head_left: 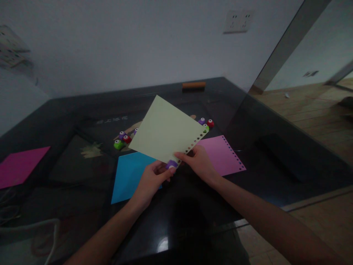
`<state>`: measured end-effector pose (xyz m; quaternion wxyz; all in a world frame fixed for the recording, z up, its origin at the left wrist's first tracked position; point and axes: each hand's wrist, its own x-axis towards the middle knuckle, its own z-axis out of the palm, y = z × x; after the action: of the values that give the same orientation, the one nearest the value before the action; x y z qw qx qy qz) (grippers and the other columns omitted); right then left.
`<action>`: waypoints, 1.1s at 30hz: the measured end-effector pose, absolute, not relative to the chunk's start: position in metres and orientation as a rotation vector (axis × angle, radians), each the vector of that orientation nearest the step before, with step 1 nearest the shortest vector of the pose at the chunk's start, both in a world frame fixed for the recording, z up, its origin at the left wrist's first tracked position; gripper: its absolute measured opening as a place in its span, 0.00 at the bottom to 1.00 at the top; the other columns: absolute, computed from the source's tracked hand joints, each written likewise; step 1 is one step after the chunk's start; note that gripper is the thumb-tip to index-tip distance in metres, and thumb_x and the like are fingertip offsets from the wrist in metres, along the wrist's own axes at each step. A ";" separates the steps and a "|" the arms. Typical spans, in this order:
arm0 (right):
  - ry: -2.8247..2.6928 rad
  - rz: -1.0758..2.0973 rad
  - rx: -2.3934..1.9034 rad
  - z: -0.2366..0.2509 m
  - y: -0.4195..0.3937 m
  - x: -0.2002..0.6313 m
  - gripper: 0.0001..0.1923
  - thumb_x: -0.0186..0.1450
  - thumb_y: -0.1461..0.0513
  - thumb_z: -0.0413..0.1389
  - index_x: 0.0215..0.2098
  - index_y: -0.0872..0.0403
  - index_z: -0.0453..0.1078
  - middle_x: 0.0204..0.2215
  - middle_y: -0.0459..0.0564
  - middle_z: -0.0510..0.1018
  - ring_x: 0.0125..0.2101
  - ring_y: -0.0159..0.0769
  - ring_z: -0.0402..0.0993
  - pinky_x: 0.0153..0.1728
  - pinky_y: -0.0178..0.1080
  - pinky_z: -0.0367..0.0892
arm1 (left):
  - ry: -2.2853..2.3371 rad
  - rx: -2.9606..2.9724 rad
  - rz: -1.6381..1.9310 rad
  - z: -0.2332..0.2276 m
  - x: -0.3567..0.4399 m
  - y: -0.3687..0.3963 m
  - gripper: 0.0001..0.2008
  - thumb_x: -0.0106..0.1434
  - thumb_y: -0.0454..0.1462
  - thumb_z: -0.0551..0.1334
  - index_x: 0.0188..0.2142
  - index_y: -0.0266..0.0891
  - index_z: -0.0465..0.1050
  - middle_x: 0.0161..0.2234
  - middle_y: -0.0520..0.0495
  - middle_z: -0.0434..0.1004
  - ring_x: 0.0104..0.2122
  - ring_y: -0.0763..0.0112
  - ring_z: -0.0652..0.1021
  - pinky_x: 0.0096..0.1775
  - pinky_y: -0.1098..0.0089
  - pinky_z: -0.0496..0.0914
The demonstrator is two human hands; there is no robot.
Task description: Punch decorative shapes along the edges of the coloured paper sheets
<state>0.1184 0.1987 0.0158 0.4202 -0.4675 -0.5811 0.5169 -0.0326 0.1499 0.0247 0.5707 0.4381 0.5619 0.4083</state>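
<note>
My left hand [154, 180] grips a small purple craft punch [171, 164], its thumb on the white button. The punch sits at the lower corner of a pale yellow sheet of paper [165, 129], held up tilted above the table. A row of small shaped holes runs along the sheet's lower right edge. Between thumb and fingers, my right hand [197, 160] pinches that edge beside the punch. Beneath the hands lie a blue sheet [127, 180] on the left and a pink sheet [223, 156] on the right, the pink one with holes along its right edge.
Several coloured punches lie on the dark glossy table [82, 213], including a green punch [118, 144] and a red punch [210, 123]. A magenta sheet [23, 166] lies far left. An orange-brown tube [193, 85] rests near the wall. Scissors [9, 211] show at the left edge.
</note>
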 end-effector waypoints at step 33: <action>-1.462 1.323 -1.146 0.013 0.199 0.118 0.09 0.54 0.59 0.60 0.29 0.58 0.73 0.26 0.51 0.79 0.23 0.35 0.73 0.25 0.37 0.68 | 1.321 1.048 0.987 0.023 -0.033 0.149 0.12 0.52 0.39 0.66 0.36 0.38 0.75 0.19 0.56 0.68 0.24 0.73 0.69 0.26 0.75 0.61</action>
<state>0.1183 0.1993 0.0131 0.4174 -0.4565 -0.5827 0.5271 -0.0325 0.1491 0.0225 0.5595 0.4444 0.5605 0.4187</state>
